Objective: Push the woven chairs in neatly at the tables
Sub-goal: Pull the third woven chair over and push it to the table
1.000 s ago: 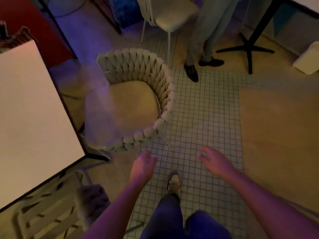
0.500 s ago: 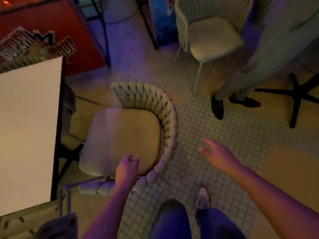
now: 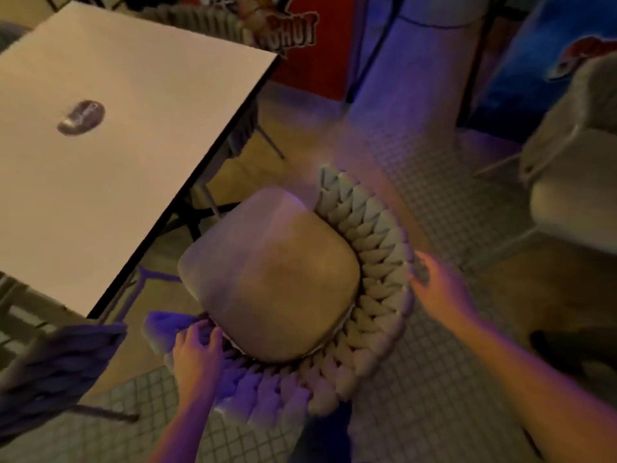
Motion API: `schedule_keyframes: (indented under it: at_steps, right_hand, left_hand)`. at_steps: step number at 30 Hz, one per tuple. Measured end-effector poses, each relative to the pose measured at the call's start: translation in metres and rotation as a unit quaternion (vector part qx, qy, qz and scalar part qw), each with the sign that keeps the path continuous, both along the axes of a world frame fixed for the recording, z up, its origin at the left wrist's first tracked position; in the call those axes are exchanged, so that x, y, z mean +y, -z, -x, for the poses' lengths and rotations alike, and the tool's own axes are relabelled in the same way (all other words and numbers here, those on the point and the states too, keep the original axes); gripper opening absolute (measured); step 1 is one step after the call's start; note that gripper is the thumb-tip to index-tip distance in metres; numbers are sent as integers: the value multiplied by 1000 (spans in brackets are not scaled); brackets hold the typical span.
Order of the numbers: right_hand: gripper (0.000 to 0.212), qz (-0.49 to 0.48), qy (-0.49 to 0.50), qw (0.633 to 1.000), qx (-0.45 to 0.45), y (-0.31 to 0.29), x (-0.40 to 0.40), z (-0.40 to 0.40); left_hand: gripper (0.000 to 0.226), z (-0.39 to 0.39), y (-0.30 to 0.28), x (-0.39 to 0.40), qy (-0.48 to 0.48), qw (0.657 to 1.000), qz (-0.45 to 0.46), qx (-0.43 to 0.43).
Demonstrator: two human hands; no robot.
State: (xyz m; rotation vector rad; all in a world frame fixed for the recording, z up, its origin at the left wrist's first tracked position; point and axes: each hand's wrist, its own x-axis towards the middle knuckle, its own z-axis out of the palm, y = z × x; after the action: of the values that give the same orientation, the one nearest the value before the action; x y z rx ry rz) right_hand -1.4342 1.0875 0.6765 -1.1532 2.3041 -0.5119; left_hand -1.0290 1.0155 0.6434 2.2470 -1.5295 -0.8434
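Both hands are on the woven chair [image 3: 364,262] right now. The left hand [image 3: 197,355] sits on the near-left end of the braided backrest, fingers [image 3: 203,332] curled over the rim beside the cushion [image 3: 270,272], gripping it. The right hand [image 3: 440,289] is against the outer side of the backrest on the right, fingers spread and pressed to the weave; whether they wrap around the rim I cannot tell, the picture is blurred there.

The chair stands on the tiled floor [image 3: 434,412], its open front turned toward the white table [image 3: 133,128]. The front edge of the cushion is near the table's dark edge but not under it, so the seat is in full view. Nothing lies on the cushion.

On the tabletop there is one small dark oval object [image 3: 81,116], too blurred to identify. A second woven chair [image 3: 56,365] shows at the lower left, close to the table's near corner, and a third chair [image 3: 574,182] with a pale seat stands well apart at the right edge.
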Motion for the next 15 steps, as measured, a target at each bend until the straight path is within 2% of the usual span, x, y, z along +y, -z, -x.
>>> schedule_keyframes:
  at_steps: [6,9,13,15]
  right_hand:
    - [57,-18,-124,992,21,8,-116,29]
    - [62,-26,-175,982,59,15,-161,36]
    - [77,-80,-220,968,88,30,-218,50]
    - [83,-124,-253,956,86,43,-234,57]
  left_hand:
    - [35,7,1,-24,-128,992,-3,-17]
    - [39,1,0,-30,-196,978,-28,-62]
    - [61,-14,10,-35,-259,961,-84,-50]
    - [68,-27,22,-36,-255,960,-110,-39]
